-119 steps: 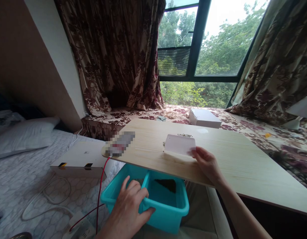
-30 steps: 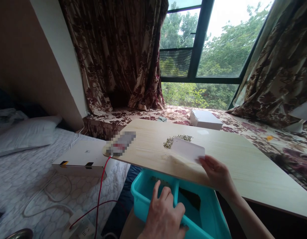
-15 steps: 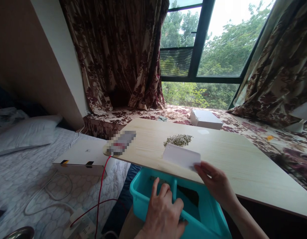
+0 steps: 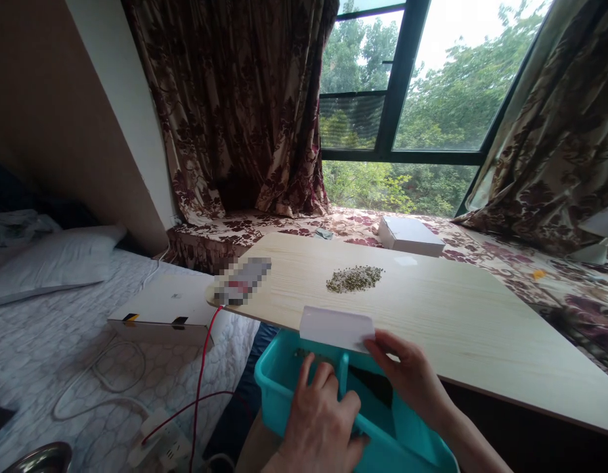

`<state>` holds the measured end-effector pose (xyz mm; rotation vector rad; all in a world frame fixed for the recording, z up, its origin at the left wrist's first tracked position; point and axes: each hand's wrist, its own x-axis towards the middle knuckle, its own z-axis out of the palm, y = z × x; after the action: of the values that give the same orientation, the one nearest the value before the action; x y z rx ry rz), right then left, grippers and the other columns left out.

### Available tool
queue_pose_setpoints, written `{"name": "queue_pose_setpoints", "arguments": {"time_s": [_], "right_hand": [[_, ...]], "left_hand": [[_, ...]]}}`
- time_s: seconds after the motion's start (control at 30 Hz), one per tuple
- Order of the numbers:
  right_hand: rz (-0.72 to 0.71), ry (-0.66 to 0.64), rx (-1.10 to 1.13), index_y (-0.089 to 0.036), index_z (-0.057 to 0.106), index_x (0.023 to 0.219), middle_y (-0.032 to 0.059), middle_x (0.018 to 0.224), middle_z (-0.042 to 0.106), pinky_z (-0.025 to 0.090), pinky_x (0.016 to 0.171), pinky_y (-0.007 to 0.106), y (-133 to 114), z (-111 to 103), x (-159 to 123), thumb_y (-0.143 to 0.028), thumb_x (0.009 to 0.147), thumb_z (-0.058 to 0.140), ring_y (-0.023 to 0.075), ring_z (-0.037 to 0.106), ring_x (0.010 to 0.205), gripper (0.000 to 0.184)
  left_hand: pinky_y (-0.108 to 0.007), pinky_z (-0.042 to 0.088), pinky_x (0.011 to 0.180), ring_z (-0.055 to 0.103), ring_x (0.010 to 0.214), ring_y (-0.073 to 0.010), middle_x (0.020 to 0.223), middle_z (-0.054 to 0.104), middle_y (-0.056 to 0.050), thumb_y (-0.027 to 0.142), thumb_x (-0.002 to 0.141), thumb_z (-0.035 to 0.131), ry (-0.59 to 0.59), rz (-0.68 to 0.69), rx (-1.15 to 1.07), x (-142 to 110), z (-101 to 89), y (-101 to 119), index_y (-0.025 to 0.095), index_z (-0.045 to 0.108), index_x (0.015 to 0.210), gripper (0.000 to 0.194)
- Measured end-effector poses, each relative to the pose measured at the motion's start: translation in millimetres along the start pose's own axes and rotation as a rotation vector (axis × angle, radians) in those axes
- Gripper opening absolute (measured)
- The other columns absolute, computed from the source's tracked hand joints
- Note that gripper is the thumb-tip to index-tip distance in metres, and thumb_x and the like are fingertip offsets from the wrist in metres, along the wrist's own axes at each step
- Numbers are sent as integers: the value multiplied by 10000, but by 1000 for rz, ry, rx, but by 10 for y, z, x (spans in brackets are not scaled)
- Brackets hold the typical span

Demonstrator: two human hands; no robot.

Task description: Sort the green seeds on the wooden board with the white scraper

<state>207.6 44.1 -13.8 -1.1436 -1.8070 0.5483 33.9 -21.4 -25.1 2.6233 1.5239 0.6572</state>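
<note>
Well, my right hand (image 4: 410, 371) pinches the white card (image 4: 336, 326) by the teal bin (image 4: 274, 393), granules (image 4: 356, 280) on the table (image 4: 456, 309) beyond; my left hand's (image 4: 321, 417) grip I can't tell. Positioning the card seems the step, calling for steadiness.

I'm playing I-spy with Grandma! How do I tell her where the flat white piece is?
Start at the pale wooden table in front of the window, then go to its near edge, by the teal bin. The right hand pinches the flat white piece there by one end. Unlike the white box near the window, it's held in a hand.
</note>
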Motion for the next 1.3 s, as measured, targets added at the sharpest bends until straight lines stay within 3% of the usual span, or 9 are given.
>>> {"name": "queue_pose_setpoints", "arguments": {"time_s": [0.1, 0.2, 0.27, 0.43, 1.03, 1.3], "right_hand": [[27, 176, 63, -191, 707, 817, 51, 744, 738, 564, 632, 281, 128, -208, 129, -399, 787, 612, 210, 695, 708, 231], [118, 408, 88, -182, 707, 920, 73, 818, 750, 574, 688, 328, 434, -454, 350, -435, 760, 623, 223, 707, 759, 311], [166, 489, 67, -176, 712, 912, 85, 845, 754, 571, 674, 339, 637, -564, 457, -453, 740, 628, 229, 707, 754, 337], [189, 484, 71, -180, 725, 915, 77, 882, 756, 566, 685, 345, 842, -582, 485, -462, 742, 618, 225, 696, 773, 348], [219, 397, 149, -174, 740, 907, 68, 887, 757, 582, 691, 368, 737, -520, 445, -462, 706, 668, 218, 700, 721, 358], [226, 443, 159, -164, 720, 877, 73, 852, 750, 594, 657, 361, 671, -538, 422, -482, 698, 674, 219, 698, 717, 368]], "left_hand": [[-526, 313, 1029, 554, 947, -251, 798, 596, -26, 418, 655, 817, -31, -27, -33, -55, -69, -84, 218, 626, 750, 292], [-544, 296, 1022, 543, 939, -246, 810, 575, -9, 317, 693, 774, -25, -47, -50, -153, -97, -224, 222, 599, 766, 212], [-546, 306, 1004, 541, 921, -245, 801, 566, -1, 246, 701, 732, -17, -92, -55, -208, -105, -332, 225, 590, 775, 161], [-564, 316, 984, 545, 908, -247, 795, 562, 8, 189, 725, 648, -19, -81, -59, -252, -136, -520, 238, 577, 814, 124], [-596, 273, 1001, 555, 900, -242, 794, 562, 14, 178, 709, 630, -43, -63, -43, -248, -143, -498, 233, 561, 795, 123], [-602, 260, 1011, 554, 901, -244, 775, 558, 20, 166, 701, 636, -14, -49, -46, -240, -132, -491, 240, 578, 795, 133]]}}
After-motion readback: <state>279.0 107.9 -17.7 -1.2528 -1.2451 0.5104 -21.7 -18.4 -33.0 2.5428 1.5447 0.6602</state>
